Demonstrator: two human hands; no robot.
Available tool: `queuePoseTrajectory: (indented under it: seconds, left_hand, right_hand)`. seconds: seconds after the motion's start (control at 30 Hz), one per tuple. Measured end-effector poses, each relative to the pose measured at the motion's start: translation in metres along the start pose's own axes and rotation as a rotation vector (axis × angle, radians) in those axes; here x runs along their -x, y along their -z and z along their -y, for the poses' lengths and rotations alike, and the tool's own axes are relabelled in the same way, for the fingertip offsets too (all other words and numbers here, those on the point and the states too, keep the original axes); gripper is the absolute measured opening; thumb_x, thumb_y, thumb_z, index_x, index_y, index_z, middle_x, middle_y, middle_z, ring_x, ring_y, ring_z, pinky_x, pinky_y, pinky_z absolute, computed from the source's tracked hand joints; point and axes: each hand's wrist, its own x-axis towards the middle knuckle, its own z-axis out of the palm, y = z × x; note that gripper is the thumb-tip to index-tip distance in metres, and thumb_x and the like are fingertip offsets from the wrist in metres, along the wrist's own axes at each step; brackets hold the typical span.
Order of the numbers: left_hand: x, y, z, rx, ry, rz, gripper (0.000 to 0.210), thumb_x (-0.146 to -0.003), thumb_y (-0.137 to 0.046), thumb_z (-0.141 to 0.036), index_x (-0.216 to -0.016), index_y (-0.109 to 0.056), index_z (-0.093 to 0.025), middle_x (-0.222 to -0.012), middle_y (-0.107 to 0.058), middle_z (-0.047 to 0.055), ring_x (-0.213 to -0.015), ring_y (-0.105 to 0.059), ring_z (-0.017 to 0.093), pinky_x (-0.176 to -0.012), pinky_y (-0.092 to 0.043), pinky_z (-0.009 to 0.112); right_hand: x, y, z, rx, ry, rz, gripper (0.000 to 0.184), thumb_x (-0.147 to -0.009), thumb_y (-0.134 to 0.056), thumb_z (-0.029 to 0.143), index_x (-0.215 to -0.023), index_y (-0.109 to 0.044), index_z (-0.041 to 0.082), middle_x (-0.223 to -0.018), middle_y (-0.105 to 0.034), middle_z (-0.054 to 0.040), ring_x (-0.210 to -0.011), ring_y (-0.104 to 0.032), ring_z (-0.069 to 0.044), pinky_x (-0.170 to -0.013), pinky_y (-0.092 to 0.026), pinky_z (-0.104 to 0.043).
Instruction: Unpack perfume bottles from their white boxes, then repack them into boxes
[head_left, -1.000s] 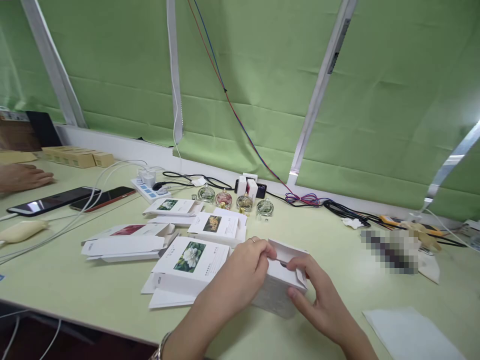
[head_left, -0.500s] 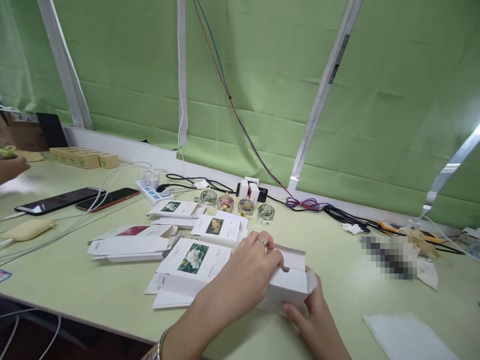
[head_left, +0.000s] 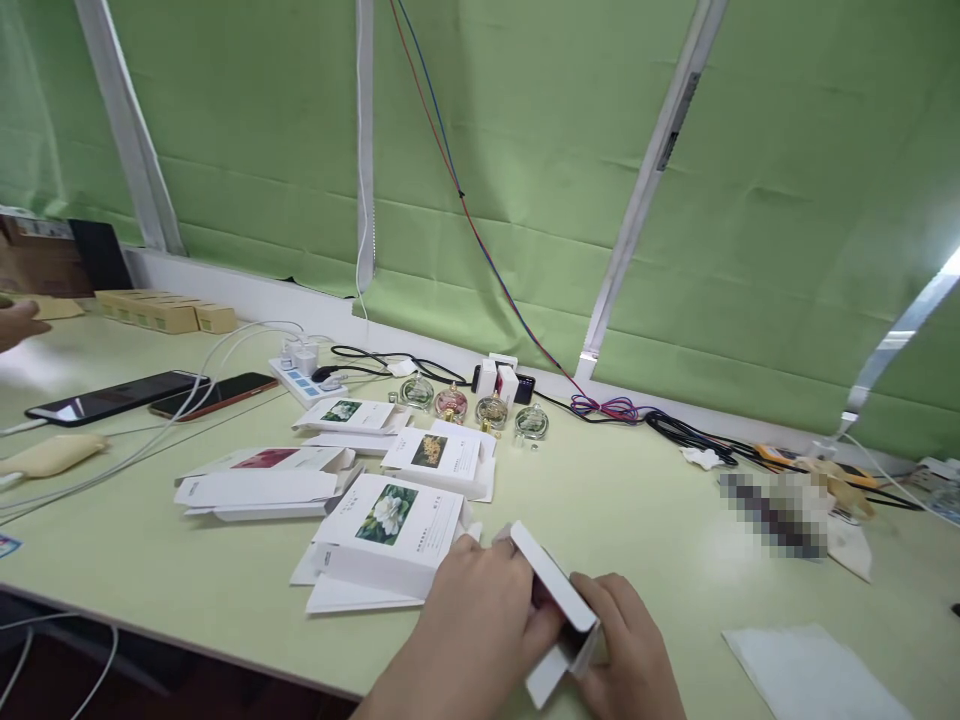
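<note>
My left hand (head_left: 484, 615) is closed around the left side of a small white carton (head_left: 553, 577), its fingers partly hidden by the box. On the opposite side, my right hand (head_left: 630, 640) grips the carton with bent fingers. The carton is tilted, with its open end and a loose flap turned toward me and its inside dark. Just left of my hands lies a white carton with a white flower picture (head_left: 388, 515). Behind it are a carton with a yellow flower picture (head_left: 431, 451), a carton with a red picture (head_left: 264, 459) and a carton with a small white flower (head_left: 341, 411).
Several round glass bottles (head_left: 491, 411) stand behind the cartons. Phones (head_left: 120, 394), a power strip (head_left: 304, 382) and cables are at left; a white sheet (head_left: 817, 670) lies at right. Another person's hand (head_left: 21, 322) shows at the far left, near yellow boxes (head_left: 161, 310).
The carton in my hands has turned and tilted, bringing its open end toward me. Both hands have come lower and nearer the table's front edge.
</note>
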Motion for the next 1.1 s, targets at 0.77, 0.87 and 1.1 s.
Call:
queuePoseTrajectory:
  seconds: [0.77,0.87,1.1]
  left_hand:
    - [-0.002,-0.021,0.017,0.635,0.149,-0.363,0.029,-0.091,-0.028,-0.041,-0.102,-0.047,-0.022,-0.092,-0.064,0.006,-0.074,-0.061,0.02,-0.066,-0.045,0.03]
    - [-0.006,-0.029,0.015,0.616,0.108,-0.206,0.028,-0.092,-0.026,-0.038,-0.1,-0.048,-0.021,-0.077,-0.062,0.004,-0.068,-0.059,0.02,-0.06,-0.042,0.028]
    - [-0.006,-0.05,0.013,0.61,0.063,-0.084,0.033,-0.093,-0.022,-0.037,-0.104,-0.049,-0.021,-0.079,-0.062,0.004,-0.068,-0.057,0.019,-0.061,-0.042,0.029]
  right_hand:
    - [-0.011,0.026,-0.021,0.115,-0.919,-0.318,0.027,-0.073,-0.057,0.045,-0.078,-0.039,0.025,-0.068,-0.055,-0.0019,-0.058,-0.054,-0.024,-0.049,-0.04,-0.033]
    - [-0.014,0.031,-0.02,0.067,-1.04,-0.298,0.031,-0.074,-0.054,0.052,-0.078,-0.038,0.025,-0.071,-0.057,-0.0026,-0.06,-0.056,-0.025,-0.051,-0.041,-0.034]
    - [-0.011,0.028,-0.019,0.062,-0.778,-0.247,0.024,-0.075,-0.056,0.042,-0.085,-0.046,0.023,-0.08,-0.057,-0.0051,-0.072,-0.055,-0.025,-0.057,-0.042,-0.034]
